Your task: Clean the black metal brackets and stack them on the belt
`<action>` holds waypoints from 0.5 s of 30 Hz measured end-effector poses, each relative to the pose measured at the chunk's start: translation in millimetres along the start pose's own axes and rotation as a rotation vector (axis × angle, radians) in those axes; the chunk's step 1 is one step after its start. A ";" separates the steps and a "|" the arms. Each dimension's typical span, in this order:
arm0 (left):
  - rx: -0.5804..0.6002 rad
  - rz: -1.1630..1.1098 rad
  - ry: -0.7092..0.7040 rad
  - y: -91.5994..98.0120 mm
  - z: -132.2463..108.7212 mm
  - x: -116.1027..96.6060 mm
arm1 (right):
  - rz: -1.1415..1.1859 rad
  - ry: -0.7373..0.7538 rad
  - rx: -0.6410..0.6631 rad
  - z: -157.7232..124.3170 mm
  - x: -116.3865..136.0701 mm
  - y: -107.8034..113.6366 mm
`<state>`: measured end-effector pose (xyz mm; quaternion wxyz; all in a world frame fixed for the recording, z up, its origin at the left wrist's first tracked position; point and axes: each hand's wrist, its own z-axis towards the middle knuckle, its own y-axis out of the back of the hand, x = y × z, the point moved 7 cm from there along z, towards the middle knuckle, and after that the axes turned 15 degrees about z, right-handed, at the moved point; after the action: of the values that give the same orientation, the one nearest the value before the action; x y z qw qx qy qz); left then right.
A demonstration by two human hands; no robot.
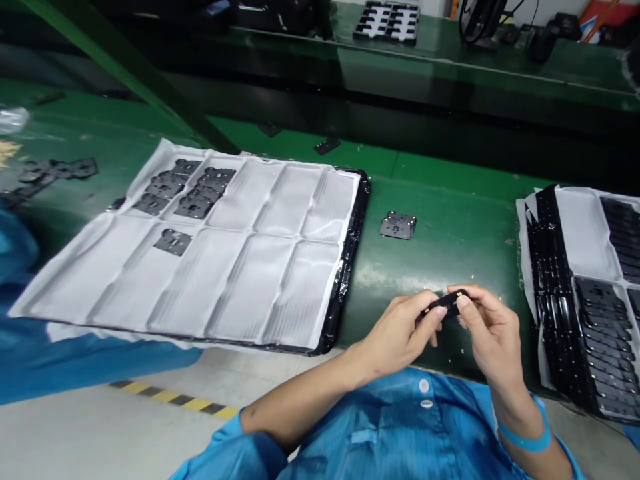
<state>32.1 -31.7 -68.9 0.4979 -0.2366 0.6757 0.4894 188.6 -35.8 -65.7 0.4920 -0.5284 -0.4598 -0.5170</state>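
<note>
Between my two hands, just above the front of the green bench, is a small flat black plastic part [451, 304] with small gold-coloured spots. My left hand [406, 331] pinches its left end with thumb and fingers. At the other end, my right hand [493, 330] grips it with the thumb on top. The part is tilted, and the fingers cover much of it. Farther back on the bench lies a similar dark part [399, 225], apart from both hands.
Left of me, a compartmented tray with a white liner [240, 287] carries several dark parts [200, 200]. To my right stand stacked black trays [553, 267] with rows of black parts [607, 340]. Loose pieces [327, 146] lie behind. A co-worker's blue sleeve [100, 363] shows at left.
</note>
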 end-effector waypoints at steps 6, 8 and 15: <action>-0.069 0.287 -0.081 5.8 -1.2 -10.7 | 0.011 -0.005 -0.013 -1.1 -2.5 2.2; -0.085 0.362 -0.110 5.7 -1.0 -12.8 | 0.049 -0.032 -0.013 -1.9 -8.1 2.4; -0.074 0.475 -0.130 -0.7 -1.4 -10.6 | 0.157 -0.111 -0.019 -4.1 -28.0 2.4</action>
<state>36.3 -35.1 -59.6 0.4023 -0.0573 0.6605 0.6314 189.3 -39.5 -93.9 0.4997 -0.5954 -0.4387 -0.4509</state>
